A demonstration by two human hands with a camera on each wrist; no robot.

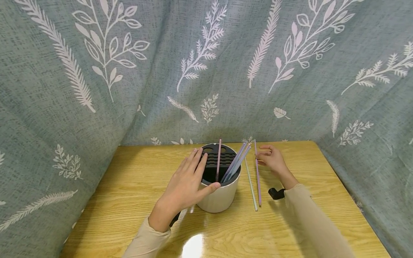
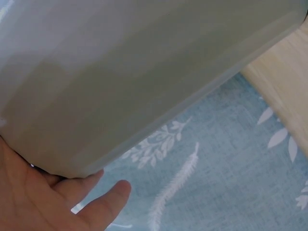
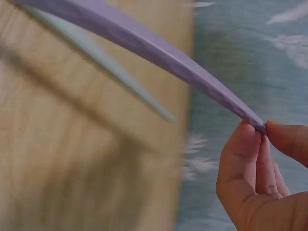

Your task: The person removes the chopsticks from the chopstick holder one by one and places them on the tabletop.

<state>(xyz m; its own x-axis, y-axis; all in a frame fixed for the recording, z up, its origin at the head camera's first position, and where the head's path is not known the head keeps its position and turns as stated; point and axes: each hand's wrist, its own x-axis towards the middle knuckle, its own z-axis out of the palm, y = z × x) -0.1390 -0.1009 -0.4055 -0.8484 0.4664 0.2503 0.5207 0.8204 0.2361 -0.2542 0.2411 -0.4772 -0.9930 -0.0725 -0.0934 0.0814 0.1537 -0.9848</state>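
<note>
Left hand point(image 1: 185, 184): fingers straight, laid against rim of white holder point(image 1: 222, 199), thumb across near edge; holder at table point(image 1: 129, 186) centre, straws point(image 1: 237, 163) standing inside. Right hand point(image 1: 272, 159), at 3 o'clock of holder: thumb and fingertips point(image 3: 250, 139) pinching far end of purple straw point(image 1: 257, 175). Green straw point(image 1: 250, 184) flat on table just beside it.
</note>
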